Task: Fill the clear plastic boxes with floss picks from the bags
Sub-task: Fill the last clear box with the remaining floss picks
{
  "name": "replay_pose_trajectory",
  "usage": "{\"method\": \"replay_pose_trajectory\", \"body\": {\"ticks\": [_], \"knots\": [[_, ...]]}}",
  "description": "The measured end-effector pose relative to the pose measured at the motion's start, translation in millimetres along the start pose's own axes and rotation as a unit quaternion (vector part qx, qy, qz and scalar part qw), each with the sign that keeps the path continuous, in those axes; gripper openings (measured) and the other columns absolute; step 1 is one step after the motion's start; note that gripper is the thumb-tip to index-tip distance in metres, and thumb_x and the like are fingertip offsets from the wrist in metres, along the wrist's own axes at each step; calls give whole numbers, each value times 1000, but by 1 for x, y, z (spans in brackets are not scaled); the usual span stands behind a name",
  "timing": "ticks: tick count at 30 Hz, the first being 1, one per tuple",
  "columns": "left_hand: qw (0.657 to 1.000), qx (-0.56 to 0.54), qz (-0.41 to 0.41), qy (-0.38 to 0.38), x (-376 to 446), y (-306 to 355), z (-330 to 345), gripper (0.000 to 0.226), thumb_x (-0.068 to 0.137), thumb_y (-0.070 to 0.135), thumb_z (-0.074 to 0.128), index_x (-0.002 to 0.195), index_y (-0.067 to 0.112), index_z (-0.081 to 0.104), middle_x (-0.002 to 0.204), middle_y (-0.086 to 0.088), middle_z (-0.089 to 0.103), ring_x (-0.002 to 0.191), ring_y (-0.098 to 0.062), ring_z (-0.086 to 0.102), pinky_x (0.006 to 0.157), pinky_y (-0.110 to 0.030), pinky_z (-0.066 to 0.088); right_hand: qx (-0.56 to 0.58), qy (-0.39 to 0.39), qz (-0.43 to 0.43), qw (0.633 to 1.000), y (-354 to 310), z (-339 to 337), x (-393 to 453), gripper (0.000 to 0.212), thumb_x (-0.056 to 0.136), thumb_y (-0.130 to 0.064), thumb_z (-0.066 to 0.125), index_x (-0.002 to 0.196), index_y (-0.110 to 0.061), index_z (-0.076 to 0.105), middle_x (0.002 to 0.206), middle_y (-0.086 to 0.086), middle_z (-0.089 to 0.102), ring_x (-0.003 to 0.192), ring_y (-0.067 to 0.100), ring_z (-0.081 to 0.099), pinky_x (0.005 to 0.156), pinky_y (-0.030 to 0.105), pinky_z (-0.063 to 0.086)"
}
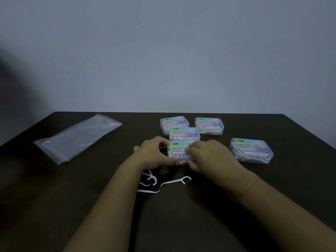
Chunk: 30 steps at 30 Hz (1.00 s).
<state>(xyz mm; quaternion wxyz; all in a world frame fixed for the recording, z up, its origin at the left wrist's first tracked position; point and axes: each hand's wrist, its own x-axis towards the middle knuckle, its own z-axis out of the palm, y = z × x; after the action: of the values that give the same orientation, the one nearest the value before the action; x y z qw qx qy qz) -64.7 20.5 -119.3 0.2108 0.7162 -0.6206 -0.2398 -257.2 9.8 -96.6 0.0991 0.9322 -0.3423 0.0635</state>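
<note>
A clear plastic box (177,149) with a pastel label and white floss picks inside sits at the middle of the dark table. My left hand (154,154) grips its left end, thumb along the front edge. My right hand (207,155) holds its right side, fingers curled over the lid. Several more labelled boxes with picks inside lie behind and to the right: one (184,134) just behind, one (173,123) at the back, one (209,125) at the back right, one (251,150) to the right. Loose white floss picks (179,180) lie on the table under my wrists.
A flat clear plastic bag (76,138) lies on the left part of the dark table (54,197). The table's far edge meets a plain grey wall. A thin gold bracelet is on my right wrist.
</note>
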Motion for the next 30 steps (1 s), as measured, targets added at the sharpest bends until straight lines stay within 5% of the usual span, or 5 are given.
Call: {"method": "replay_pose_trajectory", "body": {"ticks": [5,13,17,24,30], "knots": [[997,-61,9,-35,5,-6,3,73,34,65,75,98,39,50,109,19,60,109,-5,54,104,-43,36,-43,3,-3,999,-3,-2,-1,37,96,-41,39,122,-18,53,115,1,59,96,15,57,84,29,45],[999,-24,24,-39,-3,3,1,72,62,47,83,115,45,35,117,21,55,115,-5,48,92,-35,22,-58,72,-2,996,-8,5,-1,28,88,-38,54,96,-13,64,90,6,66,74,18,60,68,29,41],[995,-69,16,-67,-1,-1,0,79,33,61,80,101,54,39,113,22,59,114,-6,53,105,-45,35,31,92,16,995,7,3,-5,38,91,-47,48,116,-23,63,112,-4,65,100,12,58,96,31,40],[994,-70,10,-84,0,-2,-4,84,28,62,79,101,50,41,110,23,63,110,-3,56,105,-47,36,272,231,229,905,19,9,5,14,91,-32,59,99,-21,55,79,-7,58,68,4,51,62,11,36],[995,-70,16,-73,2,-4,-1,85,27,63,79,102,51,41,110,23,61,113,-3,55,106,-46,35,313,136,237,910,25,23,7,29,96,-35,48,122,-24,53,121,0,63,111,21,56,98,43,46]]}}
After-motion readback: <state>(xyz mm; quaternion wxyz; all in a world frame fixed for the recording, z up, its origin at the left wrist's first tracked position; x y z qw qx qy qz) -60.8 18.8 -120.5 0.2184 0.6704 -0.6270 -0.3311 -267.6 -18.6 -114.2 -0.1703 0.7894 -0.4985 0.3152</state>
